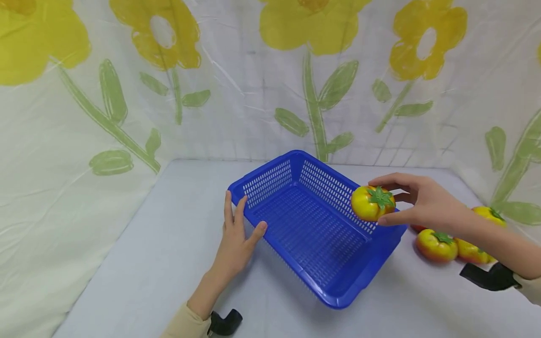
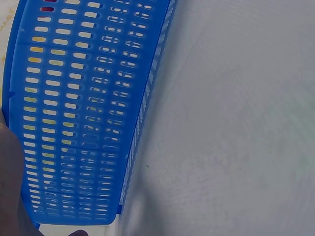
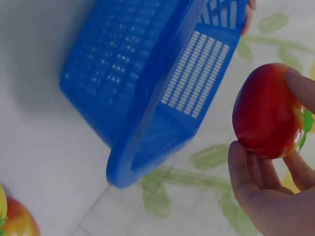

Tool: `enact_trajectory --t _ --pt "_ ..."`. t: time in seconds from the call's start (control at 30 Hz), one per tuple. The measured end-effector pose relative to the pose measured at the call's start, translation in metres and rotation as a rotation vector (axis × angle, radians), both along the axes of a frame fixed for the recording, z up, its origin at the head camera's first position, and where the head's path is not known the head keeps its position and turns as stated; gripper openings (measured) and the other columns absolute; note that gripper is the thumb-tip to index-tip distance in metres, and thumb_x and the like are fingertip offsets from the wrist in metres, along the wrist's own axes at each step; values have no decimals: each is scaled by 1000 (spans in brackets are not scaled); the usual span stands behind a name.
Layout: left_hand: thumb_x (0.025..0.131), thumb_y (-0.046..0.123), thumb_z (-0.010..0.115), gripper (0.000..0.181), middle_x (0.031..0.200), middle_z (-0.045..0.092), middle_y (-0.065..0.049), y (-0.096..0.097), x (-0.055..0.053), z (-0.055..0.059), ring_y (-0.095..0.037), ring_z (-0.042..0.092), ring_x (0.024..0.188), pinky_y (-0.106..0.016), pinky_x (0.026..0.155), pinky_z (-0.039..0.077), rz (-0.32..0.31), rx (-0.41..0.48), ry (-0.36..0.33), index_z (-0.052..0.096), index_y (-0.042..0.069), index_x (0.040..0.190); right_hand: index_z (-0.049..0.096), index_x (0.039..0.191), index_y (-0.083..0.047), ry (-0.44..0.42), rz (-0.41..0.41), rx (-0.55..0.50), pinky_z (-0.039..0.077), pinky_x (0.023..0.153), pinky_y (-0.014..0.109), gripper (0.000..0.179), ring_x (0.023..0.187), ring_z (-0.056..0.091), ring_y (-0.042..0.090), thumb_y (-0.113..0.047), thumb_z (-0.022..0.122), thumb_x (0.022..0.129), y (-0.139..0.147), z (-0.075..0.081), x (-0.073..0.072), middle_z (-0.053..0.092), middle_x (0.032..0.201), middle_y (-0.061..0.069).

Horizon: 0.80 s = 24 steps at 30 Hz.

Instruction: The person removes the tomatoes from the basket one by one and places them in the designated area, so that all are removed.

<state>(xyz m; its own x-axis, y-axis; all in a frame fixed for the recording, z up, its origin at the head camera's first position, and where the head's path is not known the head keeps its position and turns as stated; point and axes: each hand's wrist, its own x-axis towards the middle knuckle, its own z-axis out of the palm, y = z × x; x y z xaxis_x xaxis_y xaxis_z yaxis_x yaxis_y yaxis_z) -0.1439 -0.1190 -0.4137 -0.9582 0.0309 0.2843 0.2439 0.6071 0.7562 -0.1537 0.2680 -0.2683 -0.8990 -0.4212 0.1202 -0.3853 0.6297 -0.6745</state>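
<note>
A blue plastic basket [image 1: 313,277] with slotted walls stands at an angle in the middle of the table. My left hand [image 1: 234,241] rests at its left rim, fingers spread and fairly straight, the thumb lying over the edge. In the left wrist view the slotted basket wall [image 2: 74,113] fills the left side. Above the basket's right rim, my right hand [image 1: 427,202] pinches a yellow tomato [image 1: 365,204] with a green leafy top. The right wrist view shows the same tomato's red underside [image 3: 263,113] between thumb and fingers, apart from the basket.
Several more yellow-red tomatoes [image 1: 435,246] lie right of the basket, partly hidden under the right forearm. A white table [image 1: 160,263] carries everything. Behind it hangs a pale curtain [image 1: 236,112] printed with yellow flowers.
</note>
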Motion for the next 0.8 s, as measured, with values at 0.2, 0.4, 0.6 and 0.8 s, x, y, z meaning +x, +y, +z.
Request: enact_trajectory --t 0.2,0.4,0.6,0.8 --pt "95 56 54 82 160 -22 7 0 1 1 -45 9 144 -73 94 32 5 -8 11 13 24 159 60 133 -20 -11 11 -6 52 82 22 61 110 59 9 -14 85 78 21 5 4 59 128 1" --pt "95 56 54 82 160 -21 8 -2 2 2 -43 8 144 -73 95 31 14 -9 13 13 24 159 60 133 -17 -1 -3 -17 49 84 17 65 111 58 7 -8 87 74 43 -3 16 59 127 1" --pt "95 56 54 82 160 -22 10 0 0 4 -43 8 144 -73 97 30 6 3 6 13 25 159 59 133 -13 9 -115 -7 48 82 14 69 105 59 5 -4 88 71 72 -22 31 58 125 0" --pt "95 56 54 82 160 -23 9 0 0 1 -43 7 144 -73 97 29 6 -2 -4 12 26 159 55 137 -13 -28 -261 1 47 78 11 69 103 57 -2 -9 86 75 107 -42 40 55 128 -4"
